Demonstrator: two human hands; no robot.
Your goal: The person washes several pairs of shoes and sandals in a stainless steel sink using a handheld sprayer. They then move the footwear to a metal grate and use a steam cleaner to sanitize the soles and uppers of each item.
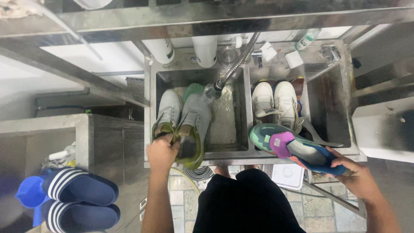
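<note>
The double steel sink (pixel 241 153) is brushed metal, two square basins side by side with a thin dividing wall. In its left basin stand two grey sneakers with olive-green linings (pixel 183 123), toes toward the back wall, their fabric dull and soft-looking. The left hand (pixel 161 151) is closed around their heels at the sink's front rim, fingers pinching both collars together. A ribbed metal spray hose (pixel 235 64) arcs down over that basin, its nozzle just above the toes.

In the right basin lie two white sneakers (pixel 276 103), laced and leather-like, leaning against the divider. Over the sink's front right corner, the right hand (pixel 351 170) grips the heel end of a colourful sneaker (pixel 289 144), teal with green patches, a purple tongue and an orange-edged sole, held on its side.

Behind the sink, white plastic bottles (pixel 185 49) stand on its back ledge. Far left of the sink, a pair of navy slides with white stripes (pixel 79 198) rests on a low surface.
</note>
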